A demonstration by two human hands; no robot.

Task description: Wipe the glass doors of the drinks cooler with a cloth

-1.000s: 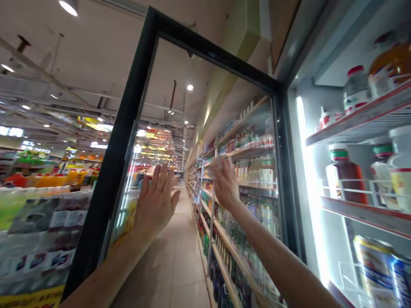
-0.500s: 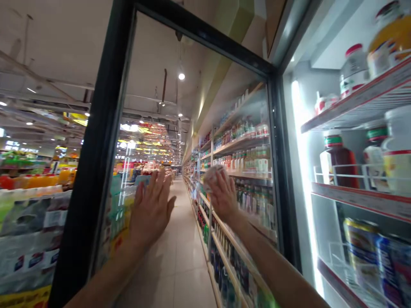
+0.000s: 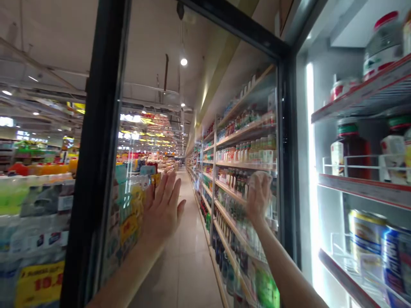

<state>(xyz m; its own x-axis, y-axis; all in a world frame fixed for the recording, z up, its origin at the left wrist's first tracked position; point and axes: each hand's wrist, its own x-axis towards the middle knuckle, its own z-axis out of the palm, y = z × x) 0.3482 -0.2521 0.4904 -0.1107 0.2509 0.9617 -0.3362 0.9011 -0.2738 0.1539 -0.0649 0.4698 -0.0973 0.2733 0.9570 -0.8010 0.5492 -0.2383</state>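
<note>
A glass cooler door with a black frame [image 3: 96, 141] stands swung open in front of me. My left hand [image 3: 163, 207] lies flat against the glass, fingers stretched upward and apart. My right hand [image 3: 258, 196] presses a pale cloth [image 3: 260, 177] against the glass near the hinge side of the door, with its fingers over the cloth. Both forearms reach up from the bottom of the view.
The lit cooler interior is at the right, with a dark juice bottle [image 3: 349, 149] on a red-edged shelf [image 3: 362, 190] and cans [image 3: 367, 233] below. Through the glass runs a tiled aisle [image 3: 189, 265] lined with long drink shelves [image 3: 237, 188]. Wrapped bottle packs [image 3: 35, 222] stand at the left.
My right hand has slid with the cloth down and to the right across the glass, toward the hinge side. My left hand stays flat on the glass. The view has shifted slightly.
</note>
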